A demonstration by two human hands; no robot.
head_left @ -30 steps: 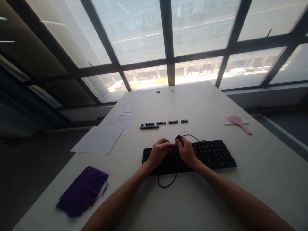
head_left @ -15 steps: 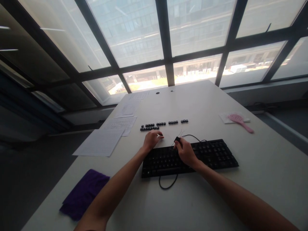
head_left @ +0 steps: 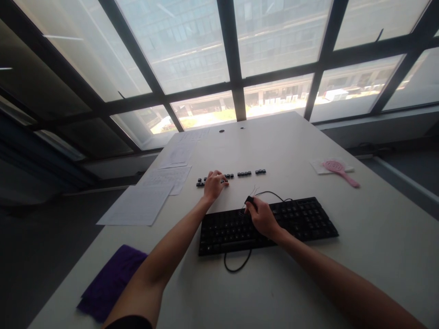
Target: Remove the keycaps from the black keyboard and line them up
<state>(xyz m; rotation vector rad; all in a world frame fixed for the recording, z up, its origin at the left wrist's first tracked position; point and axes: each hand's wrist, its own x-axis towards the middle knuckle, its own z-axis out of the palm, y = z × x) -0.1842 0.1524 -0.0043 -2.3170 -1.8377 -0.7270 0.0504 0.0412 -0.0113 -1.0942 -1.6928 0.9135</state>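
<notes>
Left hand [head_left: 214, 185] out over the left part of the keycaps [head_left: 244, 173], palm down, fingers curled; it hides part of the rows. Something small and dark shows at its fingertips; cannot tell whether the fingers are closed on a keycap or only touching one. Visible keycaps: a few just left of the hand, some directly beyond its fingers, two short groups farther right, clear of it.

Right hand [head_left: 265, 217] clamped on a black-handled wire tool [head_left: 249, 199], thin wires sticking out at both ends of the handle. This hand sits above the upper middle of the black keyboard [head_left: 305, 221], hiding some keys. Keyboard lies nearer the body than the keycaps, right of and below the left hand, well under the right. Black cable [head_left: 236, 270] loops out from the near edge.

Around: purple cloth [head_left: 113, 278] partly behind the left forearm; papers [head_left: 137, 203] along the table's [head_left: 257, 292] left edge; pink hairbrush [head_left: 334, 167] far right, lying partly on a white packet [head_left: 317, 169]
</notes>
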